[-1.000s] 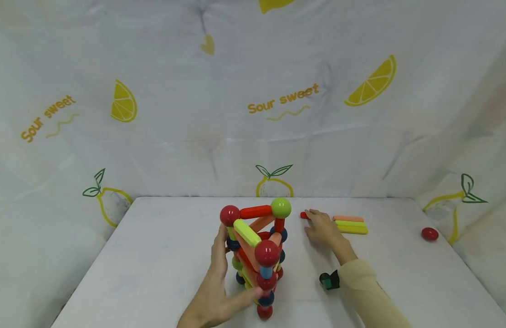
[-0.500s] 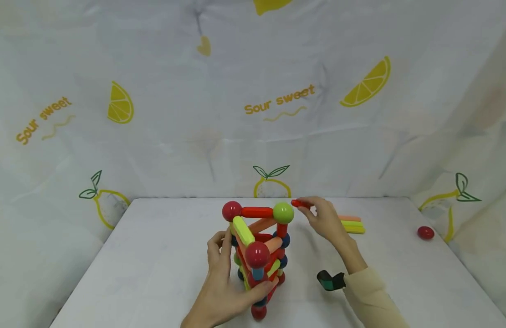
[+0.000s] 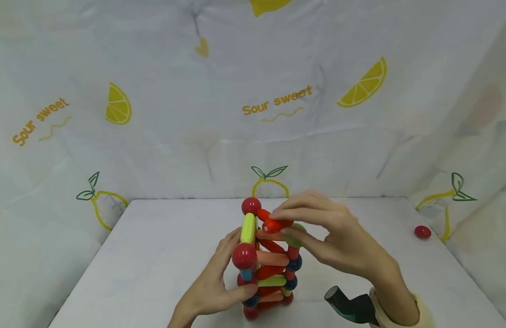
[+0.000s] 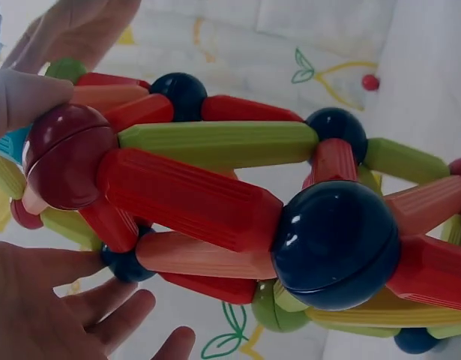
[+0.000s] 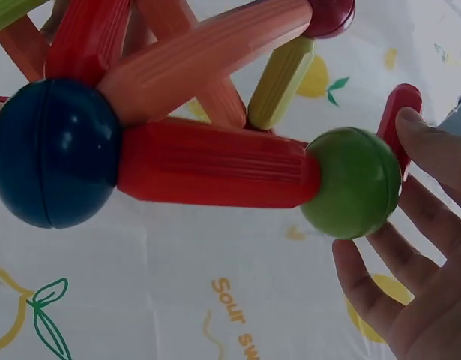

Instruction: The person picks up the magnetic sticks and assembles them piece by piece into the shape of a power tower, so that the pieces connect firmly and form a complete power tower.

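A tower of coloured magnetic sticks and balls (image 3: 273, 258) stands upright on the white table in the head view. My left hand (image 3: 212, 282) grips its left side, thumb across the front and fingers behind. My right hand (image 3: 343, 241) pinches a loose red magnetic stick (image 3: 273, 226) over the tower's top, beside the green ball (image 3: 300, 231). In the right wrist view the red stick (image 5: 401, 120) touches or nearly touches the green ball (image 5: 350, 184), with fingers spread below it. The left wrist view shows the tower's dark blue ball (image 4: 335, 244) up close.
A red ball (image 3: 422, 232) lies by the right edge of the white table (image 3: 154, 255). A dark device (image 3: 351, 306) is strapped at my right wrist. Behind the table hangs a white cloth (image 3: 175, 150) with lemon prints.
My right hand has picked up the red stick from the table and carried it left to the tower's top. The tower has turned in my left hand. My right hand now hides the loose sticks.
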A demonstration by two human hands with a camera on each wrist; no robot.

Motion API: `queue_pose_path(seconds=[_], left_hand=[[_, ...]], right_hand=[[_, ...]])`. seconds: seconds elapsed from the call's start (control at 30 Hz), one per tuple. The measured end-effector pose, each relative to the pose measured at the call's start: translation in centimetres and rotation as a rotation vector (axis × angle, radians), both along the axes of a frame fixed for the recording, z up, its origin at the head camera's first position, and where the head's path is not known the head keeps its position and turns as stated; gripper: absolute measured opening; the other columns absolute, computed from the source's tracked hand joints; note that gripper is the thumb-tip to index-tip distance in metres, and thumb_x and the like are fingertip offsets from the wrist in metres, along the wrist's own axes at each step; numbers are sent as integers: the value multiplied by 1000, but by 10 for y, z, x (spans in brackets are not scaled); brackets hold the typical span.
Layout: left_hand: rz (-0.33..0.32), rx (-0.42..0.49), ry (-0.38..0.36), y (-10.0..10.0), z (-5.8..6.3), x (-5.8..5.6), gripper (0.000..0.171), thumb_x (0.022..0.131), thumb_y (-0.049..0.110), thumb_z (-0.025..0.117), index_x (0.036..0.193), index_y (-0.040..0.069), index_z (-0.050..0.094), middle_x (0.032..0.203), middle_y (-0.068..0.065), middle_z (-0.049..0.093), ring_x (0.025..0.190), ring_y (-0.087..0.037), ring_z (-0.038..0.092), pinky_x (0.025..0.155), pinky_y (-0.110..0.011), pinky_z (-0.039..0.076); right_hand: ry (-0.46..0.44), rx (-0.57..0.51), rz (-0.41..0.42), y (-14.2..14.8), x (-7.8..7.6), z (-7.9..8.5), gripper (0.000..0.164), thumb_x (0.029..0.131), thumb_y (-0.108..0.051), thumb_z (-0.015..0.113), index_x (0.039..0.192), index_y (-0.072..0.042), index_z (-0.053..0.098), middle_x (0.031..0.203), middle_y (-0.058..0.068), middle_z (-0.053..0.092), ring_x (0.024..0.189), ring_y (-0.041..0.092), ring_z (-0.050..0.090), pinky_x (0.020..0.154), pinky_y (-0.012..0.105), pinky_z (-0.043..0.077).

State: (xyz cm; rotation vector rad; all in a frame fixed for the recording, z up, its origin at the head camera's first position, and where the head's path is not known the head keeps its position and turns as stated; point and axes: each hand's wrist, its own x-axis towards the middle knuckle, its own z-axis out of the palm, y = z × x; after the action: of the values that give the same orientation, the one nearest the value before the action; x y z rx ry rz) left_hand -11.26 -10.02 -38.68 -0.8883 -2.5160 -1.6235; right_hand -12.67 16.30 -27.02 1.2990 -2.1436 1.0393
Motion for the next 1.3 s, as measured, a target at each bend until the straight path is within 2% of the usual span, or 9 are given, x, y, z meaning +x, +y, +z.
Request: queue_pose_path(seconds=[0.07, 0.17, 0.23, 0.4, 0.57, 0.73, 0.97, 1.13, 1.3], left_hand=[[-21, -2, 10, -1, 1, -1, 94, 79, 28, 77, 159, 34, 29, 162, 2, 36, 142, -25, 37, 102, -68, 48], [-33, -10, 29, -2, 3, -2, 96, 77, 26, 78, 160, 33, 29, 162, 4, 37, 142, -20, 38, 104, -63, 50], [-34, -14, 40, -2, 4, -2, 97, 76, 25, 78, 160, 33, 29, 161, 5, 38, 142, -19, 38, 105, -60, 50], [-32, -18, 63, -2, 2, -4, 98, 75, 23, 78, 160, 31, 30, 158, 5, 43, 141, -17, 40, 106, -57, 49], [-25, -21, 80, -2, 2, -4, 97, 75, 23, 77, 160, 30, 31, 158, 5, 44, 140, -17, 41, 106, -56, 50], [-19, -22, 86, -2, 2, -4, 97, 74, 22, 77, 159, 30, 31, 158, 4, 44, 140, -17, 41, 105, -56, 50], [-11, -18, 67, -2, 0, -5, 97, 74, 23, 78, 159, 32, 32, 157, 5, 45, 140, -16, 42, 105, -59, 50], [-12, -13, 48, -2, 0, -5, 97, 74, 23, 79, 159, 33, 32, 157, 6, 45, 139, -16, 42, 104, -59, 50], [-22, -12, 54, -3, -1, -5, 96, 76, 24, 78, 159, 33, 32, 158, 6, 44, 138, -18, 44, 105, -58, 51]], right_hand=[[10, 38, 25, -1, 6, 0, 33, 90, -9, 78, 121, -18, 73, 115, -6, 70, 110, 8, 58, 88, 16, 53], [45, 75, 36, -3, 10, -1, 37, 89, -8, 78, 123, -22, 72, 114, -10, 68, 111, 8, 57, 87, 17, 53], [54, 97, 28, -4, 12, -1, 43, 85, -5, 80, 123, -23, 73, 113, -11, 69, 113, 9, 56, 88, 16, 53], [117, 141, -25, -9, 17, -1, 42, 83, -7, 83, 121, -21, 75, 107, -11, 69, 109, 10, 57, 88, 11, 50], [174, 173, -85, -12, 22, -1, 43, 81, -11, 85, 122, -21, 75, 105, -12, 70, 101, 7, 57, 86, 11, 49], [177, 185, -98, -12, 23, -3, 47, 79, -9, 86, 123, -20, 75, 107, -11, 71, 100, 7, 58, 87, 10, 48], [173, 234, -135, -11, 25, -4, 52, 76, -11, 89, 125, -21, 74, 109, -11, 72, 103, 7, 58, 84, 22, 57], [161, 258, -155, -11, 27, -4, 53, 75, -12, 89, 125, -23, 74, 108, -13, 72, 103, 6, 57, 83, 22, 57], [230, 268, -176, -14, 27, -5, 50, 73, -14, 91, 120, -24, 76, 105, -13, 72, 101, 8, 57, 82, 21, 55]])
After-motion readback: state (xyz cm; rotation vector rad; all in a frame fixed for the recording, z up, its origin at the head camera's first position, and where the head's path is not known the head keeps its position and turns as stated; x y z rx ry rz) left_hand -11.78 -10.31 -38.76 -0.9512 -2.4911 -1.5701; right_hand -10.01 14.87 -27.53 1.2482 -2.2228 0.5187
